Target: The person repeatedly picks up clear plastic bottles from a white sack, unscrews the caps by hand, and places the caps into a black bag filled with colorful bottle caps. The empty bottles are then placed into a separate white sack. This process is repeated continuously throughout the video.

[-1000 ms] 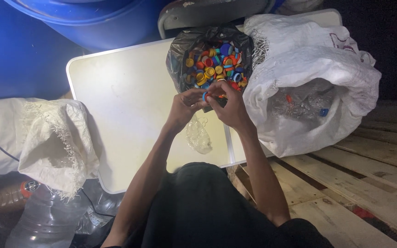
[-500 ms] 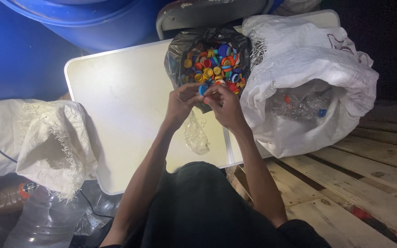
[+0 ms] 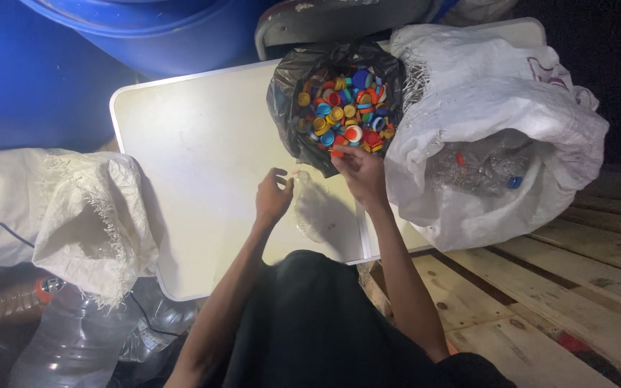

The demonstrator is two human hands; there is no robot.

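Your right hand point(image 3: 362, 172) pinches a small orange plastic bottle cap point(image 3: 336, 152) at the near lip of the black plastic bag point(image 3: 287, 108), which stands open on the table and brims with mixed blue, red, yellow and orange caps point(image 3: 346, 108). Your left hand point(image 3: 273, 197) hangs apart from it, fingers loosely curled, touching the neck of a crumpled clear plastic bottle point(image 3: 319, 212) lying on the white rectangular table point(image 3: 195, 158). Just right of the black bag sits a large white woven sack point(image 3: 497, 108) with clear bottles inside. A second, frayed white woven sack point(image 3: 88, 215) slumps at the table's left edge; a blue plastic drum point(image 3: 159, 29) stands beyond.
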